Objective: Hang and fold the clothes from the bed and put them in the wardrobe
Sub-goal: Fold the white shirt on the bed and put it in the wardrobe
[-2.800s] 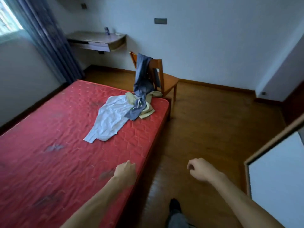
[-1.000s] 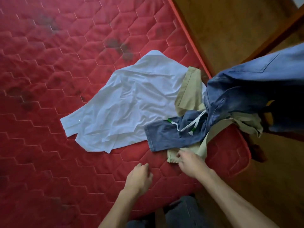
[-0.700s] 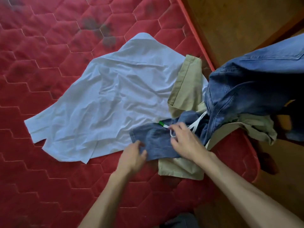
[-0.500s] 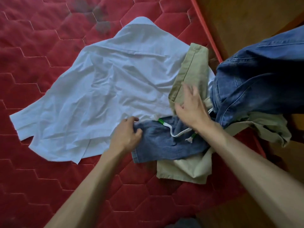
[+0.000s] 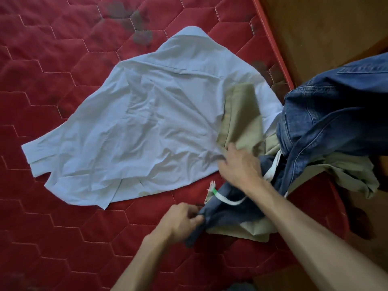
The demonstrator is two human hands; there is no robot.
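Red bed, pale shirt, khaki and denim.

Deep red on the mattress [image 5: 63, 227], quilted in a hexagon pattern of paler stitching and blotched with dark grey stains towards the far edge; very pale blue, plain and creased, on the shirt [image 5: 147, 127]; dull khaki, unpatterned, on the khaki garment [image 5: 243, 120]; washed mid-blue with faded lighter patches and seams on the jeans [image 5: 325, 114]; white on their drawstring [image 5: 226, 199], banded bright green near its frayed tip; warm brown on the floor [image 5: 315, 28].
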